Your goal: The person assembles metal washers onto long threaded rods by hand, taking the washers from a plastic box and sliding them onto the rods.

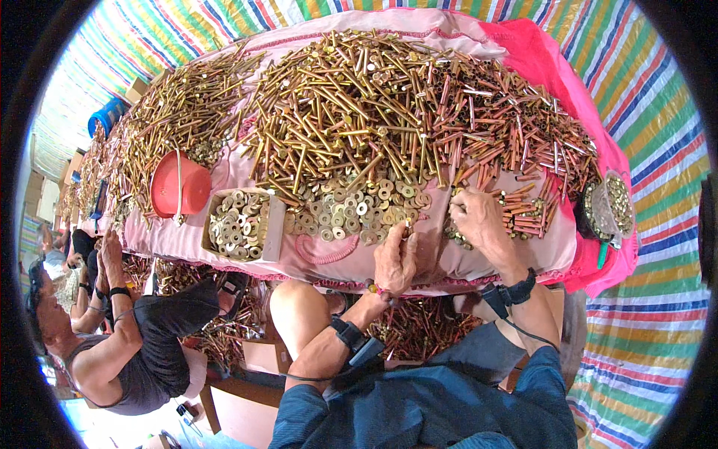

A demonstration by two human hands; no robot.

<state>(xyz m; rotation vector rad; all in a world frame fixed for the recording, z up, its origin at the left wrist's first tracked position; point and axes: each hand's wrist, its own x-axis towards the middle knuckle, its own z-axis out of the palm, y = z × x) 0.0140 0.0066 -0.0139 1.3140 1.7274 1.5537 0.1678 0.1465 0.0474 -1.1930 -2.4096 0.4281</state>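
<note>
My left hand [395, 260] is closed at the table's near edge. Between thumb and forefinger shows the end of a small brass-coloured metal part [407, 224]. To the right, my right hand [482, 223] pinches with thumb and fingertips, and what it holds is too small to make out. Beneath that hand lie small nuts [455, 233], partly hidden by it. Loose flat washers [351, 211] spread left of my left hand. Behind both hands rises a heap of long brass-coloured bolts [336, 112]. Coppery metal sleeves [516, 123] pile up at the right, with more sleeves [527, 213] beside my right hand.
An open box [274, 230] of washers stands left of my hands, with a red bucket [181, 187] on its side beyond. At the right edge sits a clear plastic tub [618, 206] of small parts. Another person [112, 329] sits at the left. Pink cloth [321, 263] covers the table.
</note>
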